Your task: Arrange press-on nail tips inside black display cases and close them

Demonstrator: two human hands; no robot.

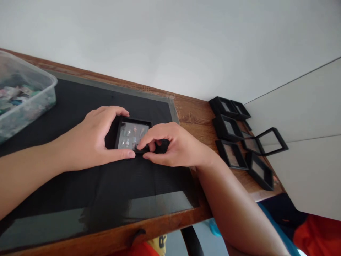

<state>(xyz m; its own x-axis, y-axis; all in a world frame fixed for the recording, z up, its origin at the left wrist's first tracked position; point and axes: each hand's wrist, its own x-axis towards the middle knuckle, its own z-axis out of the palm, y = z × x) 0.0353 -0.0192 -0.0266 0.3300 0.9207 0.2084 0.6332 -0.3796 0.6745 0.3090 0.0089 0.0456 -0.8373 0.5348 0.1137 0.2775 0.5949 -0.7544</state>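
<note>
A small black display frame (119, 137) lies on the dark mat, with rows of tiny trinkets (128, 132), some cross-shaped, on its pale inner panel. My left hand (99, 137) steadies its left side, thumb along the near edge and fingers at the far corner. Over the right part of the frame bends my right hand (170, 144). Its index fingertip touches down inside, near the lower trinkets, while the thumb rests just outside the near edge. The fingers of that hand are curled and cover the frame's right corner. Whether a tiny piece is pinched there is hidden.
To the left stands a clear plastic tub (48, 83) of mixed small pieces. Several black frames (230, 153) are grouped at the right on the wooden tabletop (191, 117), one with its lid raised (277, 140). A pale wall (170, 46) rises behind the table.
</note>
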